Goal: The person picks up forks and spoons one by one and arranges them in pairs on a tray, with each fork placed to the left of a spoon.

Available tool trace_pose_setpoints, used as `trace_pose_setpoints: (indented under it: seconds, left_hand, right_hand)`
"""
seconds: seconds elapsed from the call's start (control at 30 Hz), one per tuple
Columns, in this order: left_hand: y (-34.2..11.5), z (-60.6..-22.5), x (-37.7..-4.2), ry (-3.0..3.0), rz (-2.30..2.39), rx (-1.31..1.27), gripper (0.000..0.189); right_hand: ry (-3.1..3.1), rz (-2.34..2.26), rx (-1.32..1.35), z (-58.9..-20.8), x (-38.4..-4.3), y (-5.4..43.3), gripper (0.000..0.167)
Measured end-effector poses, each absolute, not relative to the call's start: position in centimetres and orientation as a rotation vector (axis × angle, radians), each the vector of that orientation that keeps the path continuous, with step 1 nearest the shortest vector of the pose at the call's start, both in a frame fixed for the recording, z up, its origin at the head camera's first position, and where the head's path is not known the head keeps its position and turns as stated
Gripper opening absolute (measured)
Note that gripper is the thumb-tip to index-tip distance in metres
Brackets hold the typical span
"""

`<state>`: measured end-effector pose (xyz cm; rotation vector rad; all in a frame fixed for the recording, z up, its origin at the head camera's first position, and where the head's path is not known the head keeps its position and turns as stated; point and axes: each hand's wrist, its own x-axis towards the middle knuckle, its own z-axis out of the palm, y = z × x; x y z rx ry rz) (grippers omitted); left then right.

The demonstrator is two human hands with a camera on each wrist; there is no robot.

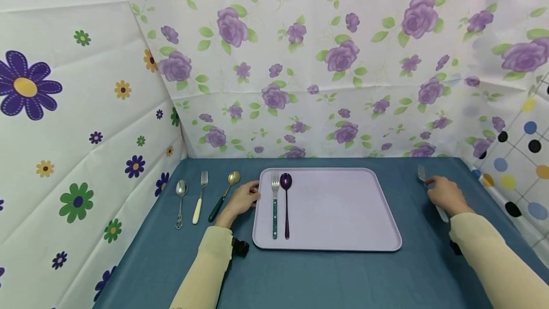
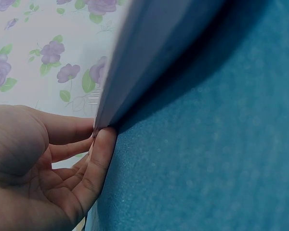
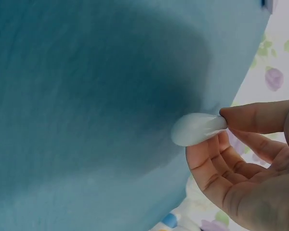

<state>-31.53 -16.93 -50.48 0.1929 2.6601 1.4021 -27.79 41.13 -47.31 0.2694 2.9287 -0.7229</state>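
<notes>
My left hand [image 1: 244, 198] pinches the left rim of a pale lilac tray [image 1: 336, 211]. In the left wrist view, the thumb and a finger meet at the tray's edge [image 2: 135, 62]. On the tray's left part lie a fork with a green handle [image 1: 275, 218] and a dark purple spoon [image 1: 286, 209], side by side. Right of the tray, my right hand [image 1: 447, 194] holds a fork [image 1: 421, 172], its tines pointing away from me. In the right wrist view, thumb and fingers pinch the fork's whitish handle [image 3: 197, 130]; its tines are hidden there.
Left of the tray, a silver spoon [image 1: 180, 201], a cream-handled fork [image 1: 199, 199] and a gold spoon with a green handle [image 1: 224, 197] lie on the blue tablecloth [image 1: 326, 280]. Flowered sheets [image 1: 300, 61] stand at the back and left, a dotted one [image 1: 521, 170] at right.
</notes>
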Motion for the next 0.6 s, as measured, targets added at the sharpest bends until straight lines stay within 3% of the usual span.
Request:
trace_pose_setpoints:
  seconds: [0.6]
  left_hand:
    - [-17.0,-50.7,-31.7,2.65,1.426,0.202,0.047]
  right_hand:
    - [2.923,-0.809,0.143,-45.8,-29.5,36.9,0.054]
